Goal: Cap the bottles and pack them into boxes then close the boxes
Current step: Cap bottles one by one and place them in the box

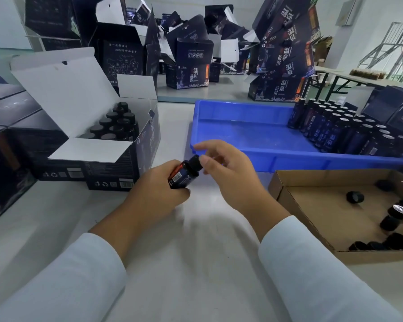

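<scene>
Over smooth white table [56, 217], left hand [158, 189] gripping cylindrical dark bottle [184, 175], right hand [226, 168] pinching its round cap [195, 161]

The left hand [156, 189] wraps the lower body of a small dark bottle [183, 174], hiding most of its label, while the thumb and fingers of the right hand [228, 168] cover part of its black cap [195, 161], so whether the cap is seated cannot be told. Right of the bottle, the blue tray [242, 135] and the cardboard tray [312, 205] of loose caps run off the frame's right edge. Left of the bottle, the open box [116, 159] conceals all but the tops of its packed bottles.
</scene>
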